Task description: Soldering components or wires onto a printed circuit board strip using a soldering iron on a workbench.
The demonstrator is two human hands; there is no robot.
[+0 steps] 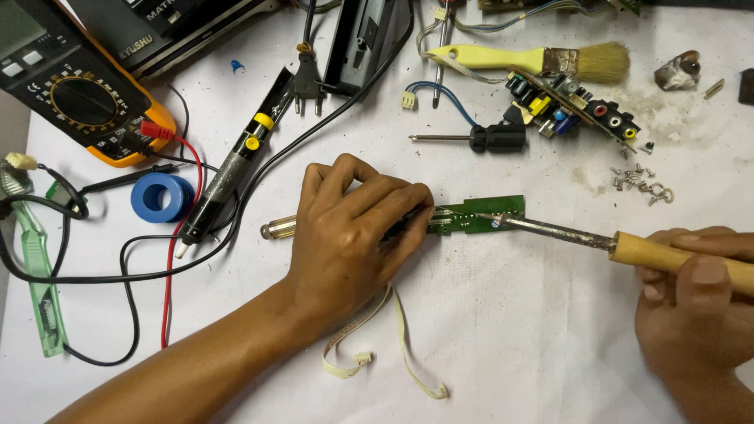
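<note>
My left hand (353, 232) rests palm down on the white table, its fingertips pressing the left end of a narrow green circuit board (479, 214). A screwdriver with a clear yellow handle (277, 228) pokes out from under that hand. My right hand (695, 302) grips the wooden handle of a soldering iron (628, 245). The iron's metal tip touches the right part of the green board. A cream ribbon cable (408, 353) runs out from beneath my left hand toward the near edge.
A multimeter (75, 86) with red and black leads lies at far left, next to a blue tape roll (161, 196) and a desoldering pump (232, 169). At the back are a black-handled screwdriver (483, 138), a brush (542, 61), a second circuit board (577, 106) and loose screws (640, 182).
</note>
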